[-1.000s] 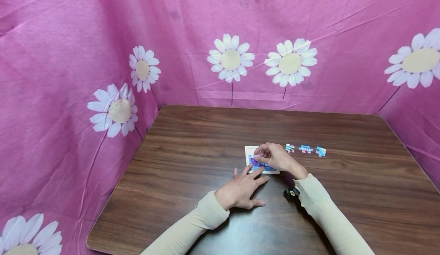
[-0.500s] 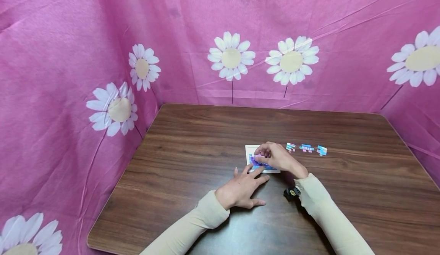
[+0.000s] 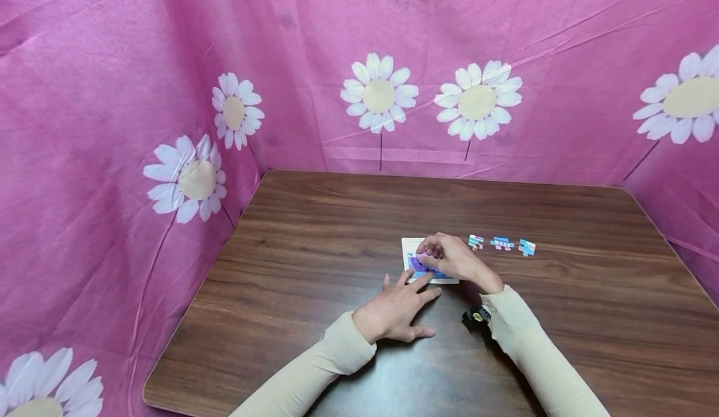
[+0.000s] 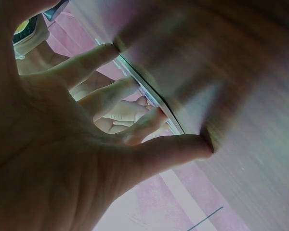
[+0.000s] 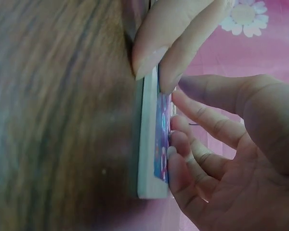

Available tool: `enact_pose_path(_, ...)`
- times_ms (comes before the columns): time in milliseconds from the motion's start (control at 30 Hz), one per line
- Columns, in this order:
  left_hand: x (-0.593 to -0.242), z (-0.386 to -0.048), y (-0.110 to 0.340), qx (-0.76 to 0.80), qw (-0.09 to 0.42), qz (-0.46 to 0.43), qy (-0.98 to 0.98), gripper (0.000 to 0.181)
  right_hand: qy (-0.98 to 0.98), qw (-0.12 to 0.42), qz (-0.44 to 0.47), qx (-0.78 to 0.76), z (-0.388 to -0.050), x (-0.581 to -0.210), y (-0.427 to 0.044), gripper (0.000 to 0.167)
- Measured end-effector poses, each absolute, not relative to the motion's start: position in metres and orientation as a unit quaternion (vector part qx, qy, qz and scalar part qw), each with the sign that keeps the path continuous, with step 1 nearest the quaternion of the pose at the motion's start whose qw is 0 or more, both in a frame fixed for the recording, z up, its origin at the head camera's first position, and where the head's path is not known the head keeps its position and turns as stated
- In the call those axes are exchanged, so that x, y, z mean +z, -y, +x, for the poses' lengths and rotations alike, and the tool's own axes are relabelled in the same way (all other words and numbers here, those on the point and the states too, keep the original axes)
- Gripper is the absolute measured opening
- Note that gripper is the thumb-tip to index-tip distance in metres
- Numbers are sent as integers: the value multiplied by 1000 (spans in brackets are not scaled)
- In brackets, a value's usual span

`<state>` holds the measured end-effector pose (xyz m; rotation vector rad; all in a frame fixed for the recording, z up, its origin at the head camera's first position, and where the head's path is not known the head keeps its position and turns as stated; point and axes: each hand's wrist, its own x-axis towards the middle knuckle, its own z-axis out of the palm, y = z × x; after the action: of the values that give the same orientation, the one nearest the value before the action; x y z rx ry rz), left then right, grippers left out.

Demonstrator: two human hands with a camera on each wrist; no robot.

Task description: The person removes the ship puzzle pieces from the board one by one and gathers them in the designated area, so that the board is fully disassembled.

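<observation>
A small jigsaw puzzle with a white frame [image 3: 412, 243] and a blue and purple picture [image 3: 417, 266] lies flat on the table. My left hand [image 3: 393, 313] has its fingers spread; some fingertips rest on the puzzle's near edge, and the thumb touches the table. Over the picture, my right hand [image 3: 456, 259] brings thumb and forefinger together on what looks like a puzzle piece [image 5: 174, 109], mostly hidden by the fingers. In the right wrist view, its other fingers are bent and touch the picture [image 5: 163, 130].
Three loose puzzle pieces lie in a row right of the frame: a left one [image 3: 475, 242], a middle one [image 3: 502, 243] and a right one [image 3: 527, 247]. Around the brown wooden table [image 3: 314, 217] hangs a pink cloth [image 3: 303, 61] with white flowers. A black device [image 3: 476, 317] sits at the right wrist.
Both hands stay in nearly the same place, with only slight movement of the right fingers on the puzzle. The head view has shifted slightly. The loose pieces have not moved.
</observation>
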<state>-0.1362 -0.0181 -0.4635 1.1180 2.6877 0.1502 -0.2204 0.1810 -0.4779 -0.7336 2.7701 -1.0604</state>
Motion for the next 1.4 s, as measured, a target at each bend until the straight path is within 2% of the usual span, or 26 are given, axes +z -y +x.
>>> enact_pose_path(1400,-464,-136,18,55,119,380,-916,78,-893,57,-218,-390,-219,-476,-176,5)
